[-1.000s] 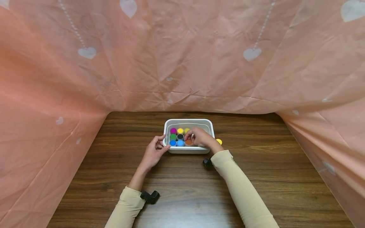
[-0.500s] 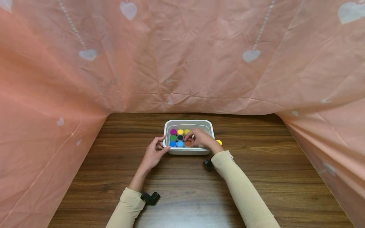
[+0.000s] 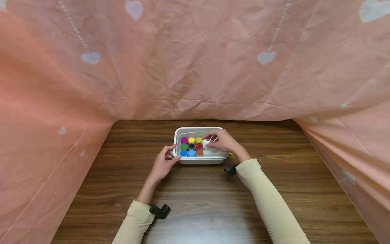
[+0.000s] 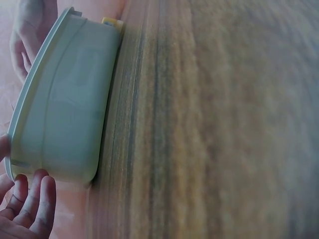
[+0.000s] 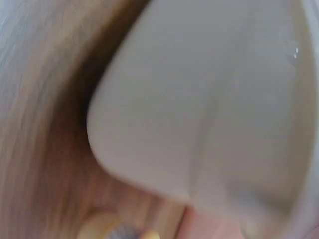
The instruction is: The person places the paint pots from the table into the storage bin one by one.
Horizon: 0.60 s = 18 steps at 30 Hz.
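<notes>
A white plastic bin (image 3: 201, 162) stands on the table. In its left part, small round pots sit in three rows of three: purple, yellow and yellowish behind, green, black (image 3: 191, 146) and red (image 3: 199, 146) in the middle, blue, light blue and orange-brown (image 3: 199, 153) in front. My left hand (image 3: 163, 165) grips the bin's left end, thumb at the near rim; its fingers (image 4: 46, 199) touch the end wall in the left wrist view. Above the bin's right part, my right hand (image 3: 223, 140) has bent fingers apart from the pots, with nothing visible between them.
A yellow round thing (image 3: 231, 154) lies on the table beside the bin's right end, partly hidden by my right wrist. Brown wood-grain table (image 3: 195, 196) surrounds the bin. Pink cloth (image 3: 195, 67) with white hearts hangs behind and at both sides.
My right hand has drawn back to the right and up from the pots, so the red pot now shows in the middle row. The left hand keeps its hold on the bin.
</notes>
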Each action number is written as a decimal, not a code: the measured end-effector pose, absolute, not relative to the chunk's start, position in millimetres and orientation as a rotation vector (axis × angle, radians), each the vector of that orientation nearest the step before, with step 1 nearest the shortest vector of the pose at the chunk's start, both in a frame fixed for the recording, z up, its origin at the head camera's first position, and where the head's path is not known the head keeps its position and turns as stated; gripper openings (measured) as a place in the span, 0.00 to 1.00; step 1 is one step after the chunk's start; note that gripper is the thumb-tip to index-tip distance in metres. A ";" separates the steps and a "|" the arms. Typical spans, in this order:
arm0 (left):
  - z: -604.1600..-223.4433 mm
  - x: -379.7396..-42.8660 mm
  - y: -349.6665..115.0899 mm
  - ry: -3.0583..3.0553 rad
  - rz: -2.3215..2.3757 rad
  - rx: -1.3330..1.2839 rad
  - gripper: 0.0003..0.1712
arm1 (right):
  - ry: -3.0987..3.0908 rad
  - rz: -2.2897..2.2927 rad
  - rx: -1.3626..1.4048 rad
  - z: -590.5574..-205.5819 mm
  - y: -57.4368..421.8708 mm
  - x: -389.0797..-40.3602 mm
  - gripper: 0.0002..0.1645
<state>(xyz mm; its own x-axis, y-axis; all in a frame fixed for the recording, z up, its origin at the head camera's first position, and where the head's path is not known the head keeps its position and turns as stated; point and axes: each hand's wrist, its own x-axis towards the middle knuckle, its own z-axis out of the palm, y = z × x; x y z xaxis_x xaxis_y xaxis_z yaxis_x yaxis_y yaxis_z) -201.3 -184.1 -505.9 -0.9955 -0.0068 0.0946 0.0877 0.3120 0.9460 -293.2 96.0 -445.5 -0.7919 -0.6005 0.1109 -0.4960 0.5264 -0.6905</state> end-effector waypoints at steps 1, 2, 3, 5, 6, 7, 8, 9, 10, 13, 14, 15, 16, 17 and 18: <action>-505.7 -201.5 -184.3 -2.477 -1.796 -0.079 0.32 | 2.631 -1.133 -0.937 -441.5 101.2 -291.9 0.17; -505.5 -201.7 -184.6 -2.476 -1.795 -0.083 0.32 | 2.644 -1.149 -0.921 -438.4 106.6 -290.9 0.16; -505.9 -201.9 -185.1 -2.475 -1.793 -0.088 0.32 | 2.658 -1.159 -0.902 -435.3 112.3 -289.8 0.16; -506.4 -202.1 -186.2 -2.471 -1.790 -0.095 0.31 | 2.684 -1.178 -0.877 -430.8 123.8 -287.8 0.14; -506.4 -201.8 -186.6 -2.469 -1.789 -0.098 0.31 | 2.692 -1.195 -0.864 -428.7 129.3 -286.7 0.14; -506.5 -201.7 -187.0 -2.468 -1.788 -0.100 0.31 | 2.699 -1.210 -0.851 -427.6 134.5 -286.1 0.14; -506.5 -201.4 -187.4 -2.465 -1.788 -0.107 0.31 | 2.706 -1.225 -0.835 -427.5 139.6 -285.7 0.13; -506.5 -201.3 -187.7 -2.464 -1.788 -0.110 0.31 | 2.711 -1.239 -0.824 -427.6 144.5 -285.3 0.13; -506.6 -201.2 -187.9 -2.460 -1.792 -0.115 0.31 | 2.716 -1.249 -0.810 -428.4 148.9 -285.2 0.13; -506.6 -200.8 -188.2 -2.454 -1.797 -0.129 0.31 | 2.726 -1.266 -0.762 -433.6 160.5 -285.6 0.14; -506.9 -200.8 -188.0 -2.450 -1.800 -0.131 0.31 | 2.727 -1.267 -0.746 -436.0 164.1 -285.8 0.14; -506.9 -200.5 -187.8 -2.449 -1.803 -0.130 0.31 | 2.726 -1.266 -0.735 -438.5 167.3 -285.8 0.15; -507.2 -200.2 -187.5 -2.448 -1.806 -0.128 0.31 | 2.725 -1.263 -0.723 -440.9 170.2 -285.8 0.15; -507.3 -199.7 -187.1 -2.451 -1.806 -0.123 0.31 | 2.724 -1.259 -0.712 -443.3 173.0 -285.7 0.16; -507.6 -199.3 -186.6 -2.452 -1.809 -0.117 0.31 | 2.724 -1.250 -0.700 -445.9 175.5 -285.7 0.16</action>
<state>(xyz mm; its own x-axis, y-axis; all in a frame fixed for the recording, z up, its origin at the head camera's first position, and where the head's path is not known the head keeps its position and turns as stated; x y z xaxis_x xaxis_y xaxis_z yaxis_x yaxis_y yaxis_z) -199.3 -186.6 -507.6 -0.9929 0.0069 0.1191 0.1158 0.2949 0.9485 -285.7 175.5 -445.9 -0.8947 -0.4280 0.1278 -0.3759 0.5670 -0.7330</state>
